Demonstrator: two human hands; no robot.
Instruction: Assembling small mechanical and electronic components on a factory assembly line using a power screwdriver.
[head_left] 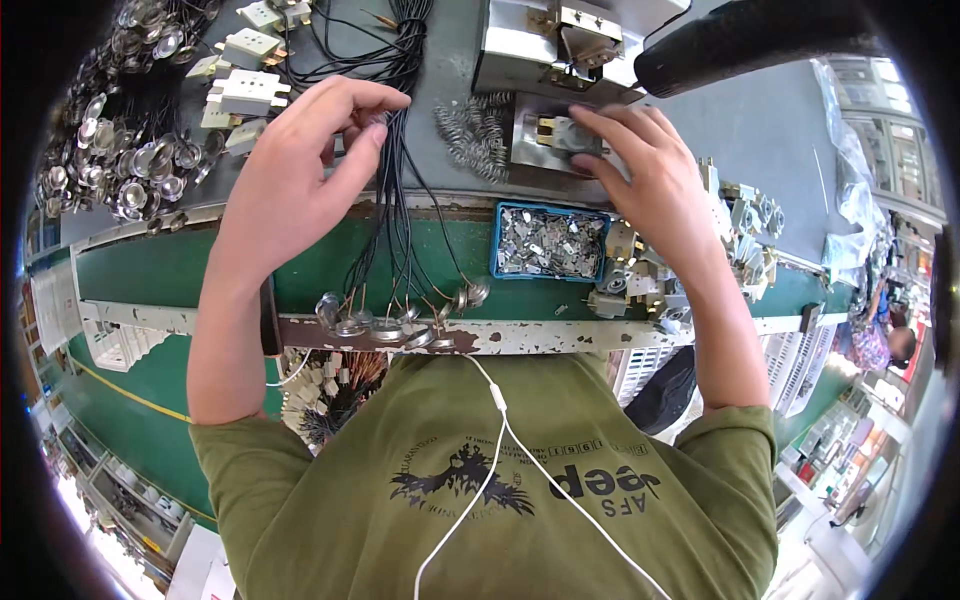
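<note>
My left hand (305, 165) is curled beside a bundle of thin black wires (402, 55), thumb and index fingertips close to the strands. Whatever lies inside its bent fingers is hidden. Round metal caps (385, 328) end the wires at the bench's front edge. Over a shiny metal plate (535, 150), the thumb and fingers of my right hand (645, 155) flank a small electrical part with brass terminals (570, 135). Behind the plate stands a metal fixture (520, 50). Loose coil springs (472, 135) lie left of the plate.
A blue tray (494, 240) of small metal pieces sits in front of the plate. Electrical parts (640, 270) cluster under my right forearm. White blocks (250, 90) and many wired metal caps (140, 170) lie at left. A thick black tube (750, 50) reaches over the far right.
</note>
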